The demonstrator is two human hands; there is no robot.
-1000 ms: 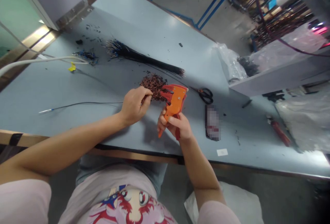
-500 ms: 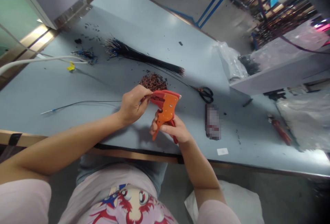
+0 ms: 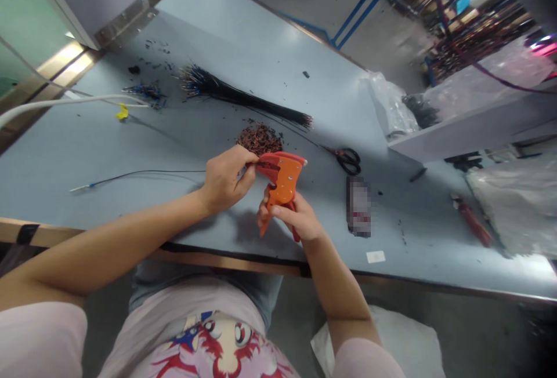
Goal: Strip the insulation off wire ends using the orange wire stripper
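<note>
The left hand (image 3: pixel 226 178) pinched a black wire (image 3: pixel 148 171), trailing over the table (image 3: pixel 130 146), at the mouth of orange pliers (image 3: pixel 287 182) that the right hand (image 3: pixel 301 219) gripped (how tightly squeezed, unclear), this end seemingly unfinished though the scrap heap (image 3: pixel 260 138) suggested others done.

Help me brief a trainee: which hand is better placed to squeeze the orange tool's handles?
Right hand, likely: it grips the orange tool by its handles, while the left hand holds the black wire near the tool's jaws.
</note>
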